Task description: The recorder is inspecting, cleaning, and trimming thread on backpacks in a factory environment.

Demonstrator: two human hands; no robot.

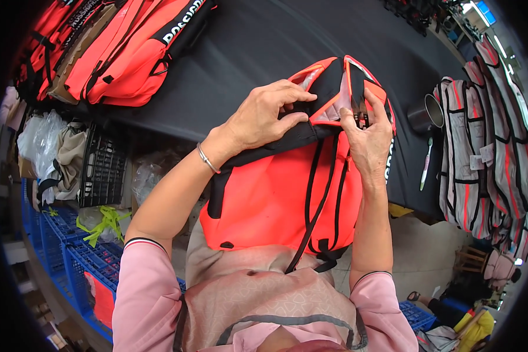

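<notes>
At the near edge of the counter (229,70), our left grip (268,110) and right grip (369,134) both clamp the red-and-black backpack (264,199) beside its open mouth.

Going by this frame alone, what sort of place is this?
Probably a bag-making or finishing workshop: several red bags lie on a black-covered table, with many similar gray bags bunched at right.
</notes>
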